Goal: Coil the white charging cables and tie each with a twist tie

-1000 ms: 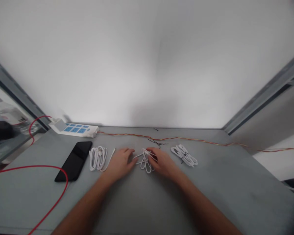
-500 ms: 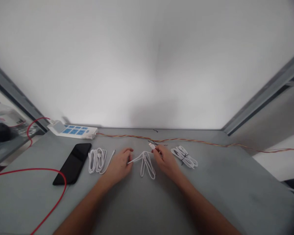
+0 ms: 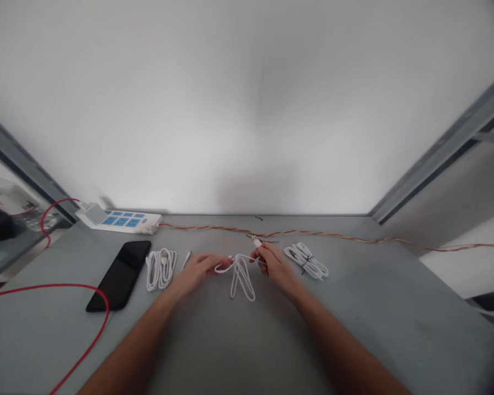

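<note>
The right hand (image 3: 274,267) pinches the loose white USB cable (image 3: 241,277) between thumb and forefinger just behind its connector (image 3: 256,241), while the fingers of the left hand (image 3: 197,271) close on a loop of the same cable, the two hands near each other but apart. In the head view, that cable lies on the grey table (image 3: 354,307) between the hands, its doubled lengths trailing toward the person. To the left of the loose cable sit a coiled white cable (image 3: 160,269), then a black smartphone (image 3: 119,276), with a power strip with blue switches (image 3: 117,221) farther off beyond them and a red cable (image 3: 45,285) curling past the phone. To its right lies a bundled white cable (image 3: 306,260) bound with a dark tie. Beyond it run a thin dark wire (image 3: 263,240) and a twisted red-and-yellow wire (image 3: 313,234). Holding close behind the connector seems the sound grip, with the slack kept clear of the dark wire so nothing snags. No brand or lettering can be read on anything here.
</note>
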The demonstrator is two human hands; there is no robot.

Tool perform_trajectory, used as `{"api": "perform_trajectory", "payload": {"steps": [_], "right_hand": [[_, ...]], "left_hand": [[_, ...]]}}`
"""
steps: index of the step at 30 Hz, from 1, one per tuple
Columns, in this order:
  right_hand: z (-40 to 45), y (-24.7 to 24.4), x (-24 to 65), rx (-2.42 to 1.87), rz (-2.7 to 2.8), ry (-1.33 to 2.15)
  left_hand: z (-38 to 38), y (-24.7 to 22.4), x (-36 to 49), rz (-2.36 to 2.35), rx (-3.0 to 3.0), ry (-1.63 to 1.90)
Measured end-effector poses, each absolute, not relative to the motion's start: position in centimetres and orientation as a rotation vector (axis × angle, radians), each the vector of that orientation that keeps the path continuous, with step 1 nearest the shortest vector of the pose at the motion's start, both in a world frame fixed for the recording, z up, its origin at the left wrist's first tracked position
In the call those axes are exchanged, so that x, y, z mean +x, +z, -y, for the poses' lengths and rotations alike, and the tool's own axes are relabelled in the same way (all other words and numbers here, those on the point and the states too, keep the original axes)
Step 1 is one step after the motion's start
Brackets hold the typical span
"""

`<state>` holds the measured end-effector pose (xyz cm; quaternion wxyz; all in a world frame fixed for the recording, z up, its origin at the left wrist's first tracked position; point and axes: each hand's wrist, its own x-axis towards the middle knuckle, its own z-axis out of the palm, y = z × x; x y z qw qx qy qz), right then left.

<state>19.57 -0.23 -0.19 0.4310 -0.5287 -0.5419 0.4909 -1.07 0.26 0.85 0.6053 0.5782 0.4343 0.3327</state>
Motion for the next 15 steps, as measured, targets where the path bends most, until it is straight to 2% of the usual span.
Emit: {"api": "perform_trajectory", "payload": {"steps": [6,15], "right_hand": [[0.1,0.2,19.7,-1.051,0.995,1.479],[0.2,2.0,21.4,-0.892,0.809,1.422]], "left_hand": [[-0.5,-0.1,-1.2,-1.348,1.804,0.665],[0.0,0.4,-0.9,-1.667,2.207,0.423]]}}
